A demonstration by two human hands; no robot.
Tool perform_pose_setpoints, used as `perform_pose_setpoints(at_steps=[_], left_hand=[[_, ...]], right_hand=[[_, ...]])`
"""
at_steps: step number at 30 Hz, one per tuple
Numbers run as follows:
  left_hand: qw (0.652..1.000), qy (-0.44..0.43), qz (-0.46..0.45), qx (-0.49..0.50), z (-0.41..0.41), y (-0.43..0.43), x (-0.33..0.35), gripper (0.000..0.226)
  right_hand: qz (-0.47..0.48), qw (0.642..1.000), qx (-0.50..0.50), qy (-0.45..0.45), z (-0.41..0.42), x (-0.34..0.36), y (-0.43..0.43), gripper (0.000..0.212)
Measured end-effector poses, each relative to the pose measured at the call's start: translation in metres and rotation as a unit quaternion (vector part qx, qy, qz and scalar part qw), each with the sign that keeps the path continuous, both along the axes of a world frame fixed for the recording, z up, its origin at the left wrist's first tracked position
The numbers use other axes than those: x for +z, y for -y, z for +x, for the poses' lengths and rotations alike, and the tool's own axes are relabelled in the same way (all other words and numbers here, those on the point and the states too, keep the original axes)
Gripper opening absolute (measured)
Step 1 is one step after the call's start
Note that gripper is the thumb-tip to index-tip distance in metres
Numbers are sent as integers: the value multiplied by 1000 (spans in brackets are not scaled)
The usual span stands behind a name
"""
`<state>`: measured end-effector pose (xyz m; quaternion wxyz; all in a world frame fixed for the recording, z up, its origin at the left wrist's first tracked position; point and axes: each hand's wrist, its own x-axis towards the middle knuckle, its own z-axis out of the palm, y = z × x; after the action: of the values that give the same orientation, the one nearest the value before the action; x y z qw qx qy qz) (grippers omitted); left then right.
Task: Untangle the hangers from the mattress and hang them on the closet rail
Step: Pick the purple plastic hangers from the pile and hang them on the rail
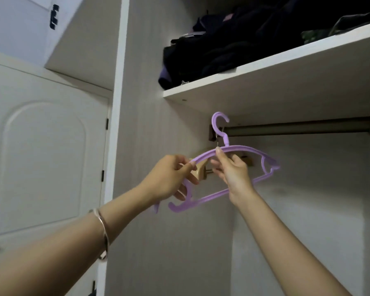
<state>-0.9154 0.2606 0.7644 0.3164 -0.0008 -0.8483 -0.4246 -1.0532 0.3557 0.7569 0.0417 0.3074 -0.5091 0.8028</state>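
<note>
Purple hanger is being raised toward closet rail | pinched by left hand, right hand | hook probably needing lifting over rail next.

The purple hanger looks like smooth moulded plastic with a slight sheen; the closet rail is dull brushed metal; a wooden hanger behind shows pale, matt wood; the shelf and closet wall are matt white laminate with faint grain; folded clothes are dark soft cloth; the bangle is polished metal.
</note>
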Motion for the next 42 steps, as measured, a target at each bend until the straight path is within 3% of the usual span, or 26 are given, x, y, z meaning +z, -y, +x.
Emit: perform_pose_setpoints(at_steps=[2, 5, 12, 17, 31, 37, 42], left_hand=[[1000, -9, 2, 13, -29, -9, 8, 28], [999, -10, -17, 26, -68, -17, 22, 29], [998, 50, -39, 19, -130, -15, 57, 27], [994, 48, -79, 49, -157, -6, 66, 26], [998, 52, -39, -4, -165, 17, 40, 27], [999, 18, 35, -8, -153, 20, 26, 30], [1000, -15, -10, 20, -120, 27, 20, 24]], right_hand=[[10, 999, -21, -26, -23, 4, 6, 65], [14, 999, -20, -46, -56, 14, 13, 65], [31, 999, -35, -2, -123, 35, 23, 66], [40, 999, -34, -13, -149, 43, 29, 51], [91, 995, -43, -15, -159, 12, 36, 57], [95, 994, -46, 0, -149, 3, 27, 78], [78, 990, -110, -52, -112, -4, 14, 64]])
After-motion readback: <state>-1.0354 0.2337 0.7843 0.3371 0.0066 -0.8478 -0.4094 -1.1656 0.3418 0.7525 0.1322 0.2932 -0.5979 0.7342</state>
